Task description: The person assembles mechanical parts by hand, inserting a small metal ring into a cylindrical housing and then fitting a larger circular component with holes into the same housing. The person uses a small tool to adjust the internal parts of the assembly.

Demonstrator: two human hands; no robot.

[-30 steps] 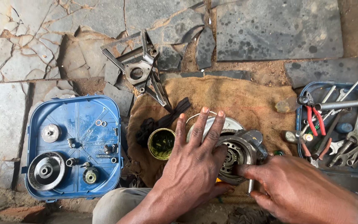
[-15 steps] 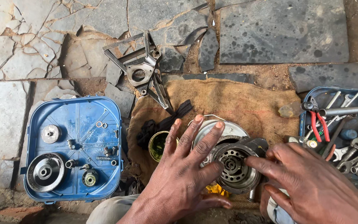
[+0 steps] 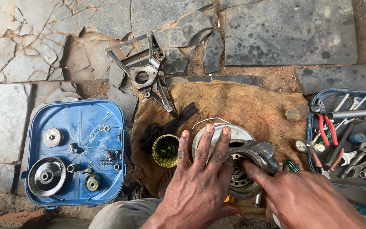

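My left hand [image 3: 198,186] lies flat, fingers spread, on the round metal motor housing [image 3: 238,169]. My right hand [image 3: 306,199] grips its rim, just right of the green tin [image 3: 166,150].

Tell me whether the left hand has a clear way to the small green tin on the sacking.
Probably yes. The left hand lies flat on the round metal part, and the green tin stands open just beside its little finger, with nothing between them.
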